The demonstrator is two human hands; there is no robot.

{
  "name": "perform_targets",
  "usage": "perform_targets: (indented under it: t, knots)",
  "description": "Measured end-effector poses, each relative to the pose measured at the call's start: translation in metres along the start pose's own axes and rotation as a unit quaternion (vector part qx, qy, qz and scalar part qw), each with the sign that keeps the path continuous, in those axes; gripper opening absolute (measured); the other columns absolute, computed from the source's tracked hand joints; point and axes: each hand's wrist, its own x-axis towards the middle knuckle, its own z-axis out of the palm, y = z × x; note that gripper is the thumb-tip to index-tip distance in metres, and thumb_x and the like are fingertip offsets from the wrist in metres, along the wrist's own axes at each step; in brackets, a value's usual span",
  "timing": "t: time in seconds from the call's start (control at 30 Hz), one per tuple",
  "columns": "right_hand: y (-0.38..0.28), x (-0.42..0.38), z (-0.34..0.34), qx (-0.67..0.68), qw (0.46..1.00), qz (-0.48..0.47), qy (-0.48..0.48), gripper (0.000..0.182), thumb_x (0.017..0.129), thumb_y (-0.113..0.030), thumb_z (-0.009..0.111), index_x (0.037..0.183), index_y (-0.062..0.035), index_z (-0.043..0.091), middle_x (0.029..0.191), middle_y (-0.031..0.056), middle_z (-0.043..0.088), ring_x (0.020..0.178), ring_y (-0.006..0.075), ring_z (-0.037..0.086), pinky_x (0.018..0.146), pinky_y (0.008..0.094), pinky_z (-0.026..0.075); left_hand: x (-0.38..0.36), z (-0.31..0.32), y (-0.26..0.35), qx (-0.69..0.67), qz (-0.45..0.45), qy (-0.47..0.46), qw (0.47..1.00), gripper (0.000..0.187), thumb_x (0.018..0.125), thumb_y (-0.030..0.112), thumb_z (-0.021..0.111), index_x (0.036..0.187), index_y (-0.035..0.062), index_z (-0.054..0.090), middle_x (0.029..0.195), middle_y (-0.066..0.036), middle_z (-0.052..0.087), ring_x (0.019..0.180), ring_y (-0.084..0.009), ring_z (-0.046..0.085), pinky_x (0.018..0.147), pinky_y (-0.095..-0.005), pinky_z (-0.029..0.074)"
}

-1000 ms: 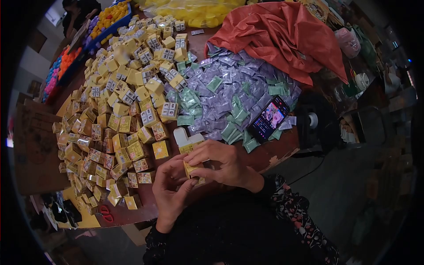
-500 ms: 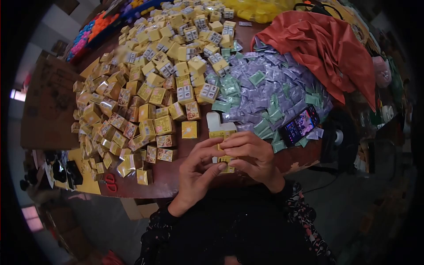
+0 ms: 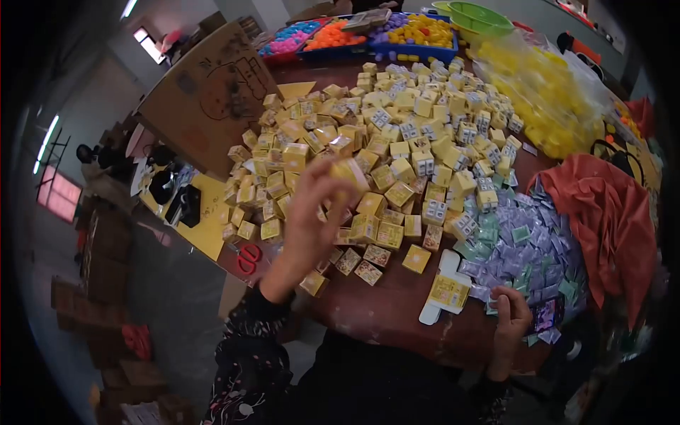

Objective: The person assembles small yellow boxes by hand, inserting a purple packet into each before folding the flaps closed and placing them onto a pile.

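My left hand (image 3: 309,216) is raised over the table, its fingers shut on a small yellow box (image 3: 350,172) that is blurred by motion. Under it spreads a big heap of small yellow boxes (image 3: 411,134). My right hand (image 3: 510,322) rests at the table's near edge, fingertips at the rim of a pile of purple and green sachets (image 3: 524,244), holding nothing. A flat unfolded yellow and white carton (image 3: 445,292) lies just left of that hand. A phone (image 3: 547,315) lies just right of it.
An orange-red cloth (image 3: 613,212) lies at the right. A clear bag of yellow pieces (image 3: 545,92), blue trays of coloured balls (image 3: 368,35) and a green bowl (image 3: 482,14) stand at the back. Red scissors (image 3: 248,258) and a cardboard sheet (image 3: 205,85) are at the left of the brown table (image 3: 386,315).
Both hands were together folding a yellow box. Now the left hand has lifted out over the heap with the box, and the right hand has gone to the sachets. The view turned left.
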Motion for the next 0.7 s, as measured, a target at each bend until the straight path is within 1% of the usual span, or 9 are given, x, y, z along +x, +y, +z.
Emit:
perform_targets:
  t: [0.07, 0.13, 0.27, 0.33, 0.43, 0.5, 0.63, 0.67, 0.7]
  knots:
    - [0.007, -0.002, 0.002, -0.023, 0.999, 0.026, -0.027, 0.015, 0.1, -0.005, 0.064, 0.111, 0.0022, 0.071, 0.105, 0.0069, 0.071, 0.095, 0.0126, 0.066, 0.08, 0.0258, 0.053, 0.056, -0.039, -0.024, 0.107, -0.005, 0.069, 0.992, 0.026, 0.092, -0.002, 0.072, 0.117, 0.0044, 0.067, 0.135, -0.012, 0.06, 0.126, -0.0233, 0.062, 0.089, -0.0302, 0.057]
    - [0.008, 0.0, 0.015, -0.045, 0.999, 0.01, -0.026, 0.012, 0.1, -0.004, 0.064, 0.107, 0.0018, 0.072, 0.101, 0.0055, 0.071, 0.09, 0.0115, 0.066, 0.078, 0.0249, 0.052, 0.095, -0.071, -0.065, 0.085, -0.098, 0.051, 0.99, 0.032, 0.094, 0.004, 0.07, 0.126, 0.0059, 0.066, 0.134, -0.011, 0.064, 0.128, -0.0222, 0.061, 0.094, -0.0309, 0.053]
    - [0.013, 0.001, 0.021, -0.101, 0.995, 0.012, 0.021, 0.012, 0.097, -0.006, 0.068, 0.106, -0.0006, 0.074, 0.094, 0.0056, 0.073, 0.086, 0.0109, 0.068, 0.075, 0.0259, 0.053, 0.097, -0.067, -0.082, 0.21, 0.031, 0.069, 0.975, 0.043, 0.094, 0.012, 0.074, 0.136, 0.0074, 0.063, 0.133, -0.011, 0.066, 0.12, -0.028, 0.064, 0.101, -0.0402, 0.05]
    - [0.009, 0.006, 0.021, -0.162, 0.986, -0.005, 0.022, 0.013, 0.095, -0.007, 0.07, 0.107, -0.0026, 0.074, 0.093, 0.0082, 0.074, 0.079, 0.0148, 0.069, 0.07, 0.0287, 0.054, 0.058, -0.033, -0.04, 0.156, 0.003, 0.068, 0.985, 0.044, 0.095, 0.011, 0.073, 0.137, 0.003, 0.061, 0.134, -0.012, 0.066, 0.125, -0.0258, 0.063, 0.101, -0.04, 0.05]
    - [0.015, 0.013, 0.02, -0.25, 0.967, -0.033, -0.03, 0.019, 0.09, -0.012, 0.077, 0.106, -0.0038, 0.074, 0.092, 0.011, 0.073, 0.074, 0.025, 0.071, 0.065, 0.0344, 0.055, -0.024, 0.03, 0.006, -0.058, -0.079, -0.104, 0.99, 0.039, 0.093, 0.003, 0.073, 0.13, 0.0051, 0.062, 0.105, -0.009, 0.075, 0.092, -0.0191, 0.075, 0.078, -0.0303, 0.057]
    - [0.01, 0.015, 0.023, -0.291, 0.956, 0.001, -0.047, 0.023, 0.089, -0.015, 0.079, 0.109, -0.0045, 0.073, 0.092, 0.0109, 0.072, 0.074, 0.0255, 0.072, 0.065, 0.0354, 0.055, -0.068, 0.062, 0.039, -0.12, -0.123, -0.225, 0.959, 0.041, 0.092, 0.004, 0.075, 0.13, 0.0049, 0.061, 0.099, -0.011, 0.075, 0.085, -0.021, 0.075, 0.076, -0.0311, 0.057]
    - [0.018, 0.013, 0.029, -0.299, 0.951, 0.051, -0.06, 0.031, 0.085, -0.012, 0.082, 0.112, -0.0034, 0.071, 0.087, 0.0103, 0.072, 0.071, 0.0199, 0.072, 0.064, 0.0326, 0.055, -0.122, 0.118, 0.056, -0.082, -0.159, -0.29, 0.94, 0.049, 0.091, 0.01, 0.077, 0.135, 0.0053, 0.057, 0.106, -0.016, 0.074, 0.087, -0.0344, 0.074, 0.071, -0.0418, 0.059]
    - [0.021, 0.011, 0.031, -0.296, 0.952, 0.054, -0.058, 0.031, 0.085, -0.009, 0.082, 0.113, -0.0022, 0.07, 0.085, 0.0099, 0.072, 0.07, 0.017, 0.072, 0.064, 0.0304, 0.055, -0.127, 0.125, 0.058, -0.066, -0.15, -0.292, 0.942, 0.055, 0.09, 0.005, 0.078, 0.139, 0.0047, 0.054, 0.108, -0.014, 0.074, 0.093, -0.0271, 0.076, 0.076, -0.036, 0.061]
    - [0.023, 0.009, 0.032, -0.285, 0.956, 0.051, -0.054, 0.03, 0.085, -0.008, 0.082, 0.112, -0.0021, 0.07, 0.085, 0.01, 0.073, 0.071, 0.0165, 0.072, 0.065, 0.0301, 0.055, -0.129, 0.129, 0.061, -0.077, -0.158, -0.292, 0.94, 0.054, 0.09, 0.007, 0.078, 0.138, 0.0044, 0.054, 0.109, -0.016, 0.073, 0.093, -0.0308, 0.075, 0.076, -0.039, 0.06]
